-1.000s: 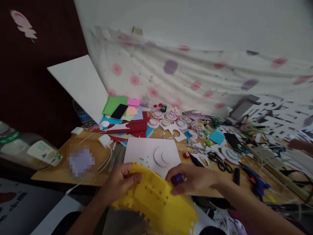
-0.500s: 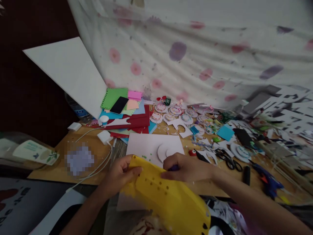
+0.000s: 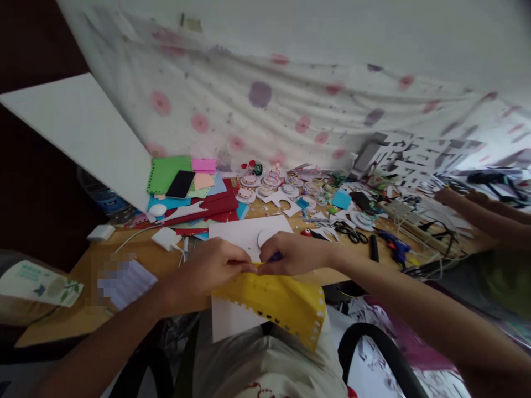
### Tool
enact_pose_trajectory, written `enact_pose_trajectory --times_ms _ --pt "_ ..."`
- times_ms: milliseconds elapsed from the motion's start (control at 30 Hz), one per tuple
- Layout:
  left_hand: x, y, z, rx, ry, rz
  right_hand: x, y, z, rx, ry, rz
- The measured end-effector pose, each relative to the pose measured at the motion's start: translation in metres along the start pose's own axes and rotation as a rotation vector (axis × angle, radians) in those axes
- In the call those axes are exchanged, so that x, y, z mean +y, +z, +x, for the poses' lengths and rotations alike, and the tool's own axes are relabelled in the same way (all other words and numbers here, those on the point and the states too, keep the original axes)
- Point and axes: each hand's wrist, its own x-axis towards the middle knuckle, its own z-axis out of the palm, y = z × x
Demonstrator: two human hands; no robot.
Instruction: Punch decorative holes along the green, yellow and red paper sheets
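A sheet of yellow paper (image 3: 277,298) hangs over my lap, its edges lined with small punched shapes, some of them hearts. My left hand (image 3: 209,266) is closed on the sheet's upper edge. Right beside it, my right hand (image 3: 292,253) is wrapped round a purple craft punch (image 3: 275,257) at that same edge; most of the punch is hidden by the fingers. Under and behind the yellow sheet lies white paper (image 3: 236,229), with a round white cut-out (image 3: 264,237) on it near my right hand.
Scissors (image 3: 352,232), a blue glue gun (image 3: 394,246) and layered paper discs (image 3: 271,179) crowd the table's right side. Coloured sheets and a phone (image 3: 181,184) lie at back left, near a charger (image 3: 166,237). Another person's arm (image 3: 477,213) reaches in from the right.
My left hand has moved right along the yellow paper's edge, close to my right hand. The sheet has swung up and folded toward me. The view has shifted right, bringing another person's arm in.
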Motion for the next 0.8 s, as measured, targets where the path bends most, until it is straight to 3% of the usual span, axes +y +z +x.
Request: enact_pose_trajectory --times_ms 167,400,633,800 --pt "-0.012 0.002 0.007 -0.017 -0.050 -0.053 0.009 -0.008 -0.022 0.002 0.062 0.010" --pt "0.005 0.010 0.037 -0.074 -0.064 -0.025 0.039 -0.016 -0.038 -0.047 0.114 -0.018" --pt "0.003 0.012 0.046 0.051 -0.220 -0.075 0.102 -0.036 -0.036 -0.147 -0.135 0.116" --pt "0.001 0.012 0.031 0.100 -0.361 -0.276 0.121 -0.055 -0.026 -0.168 -0.316 0.093"
